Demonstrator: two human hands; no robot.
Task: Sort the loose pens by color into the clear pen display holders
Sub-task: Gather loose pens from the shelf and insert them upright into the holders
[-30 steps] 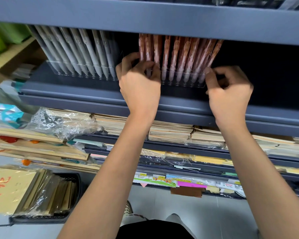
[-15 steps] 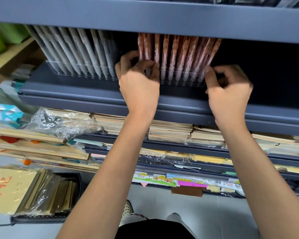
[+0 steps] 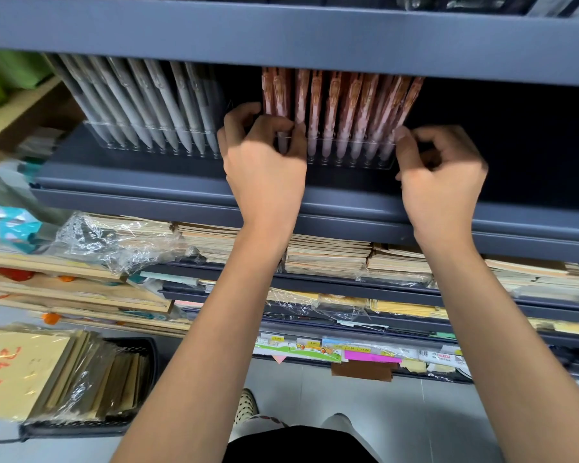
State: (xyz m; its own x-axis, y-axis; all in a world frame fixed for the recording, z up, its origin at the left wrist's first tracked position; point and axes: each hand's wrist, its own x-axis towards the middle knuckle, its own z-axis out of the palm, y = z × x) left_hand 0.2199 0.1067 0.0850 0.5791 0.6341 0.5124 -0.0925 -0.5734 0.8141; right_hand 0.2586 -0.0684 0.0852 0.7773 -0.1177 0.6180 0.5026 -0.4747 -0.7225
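Observation:
A clear pen display holder (image 3: 351, 157) full of pink-orange pens (image 3: 348, 108) stands on the dark grey shelf (image 3: 147, 185). My left hand (image 3: 264, 162) grips the holder's left end, fingers curled over its front edge and the leftmost pens. On the holder's right end my right hand (image 3: 438, 175) pinches the corner with thumb and curled fingers. To the left stands a second clear holder (image 3: 147, 142) filled with grey-white pens (image 3: 141, 101). No loose pens are in sight.
The shelf above (image 3: 281, 38) overhangs the pens closely. Dark empty shelf space lies right of the pink holder. Below are stacks of notebooks (image 3: 328, 259), wrapped paper packs and a black basket (image 3: 91, 389) of envelopes at the lower left.
Both hands stay on the pink-pen holder's ends. The holder and hands have shifted very slightly; my left fingers have curled a little further over the front edge.

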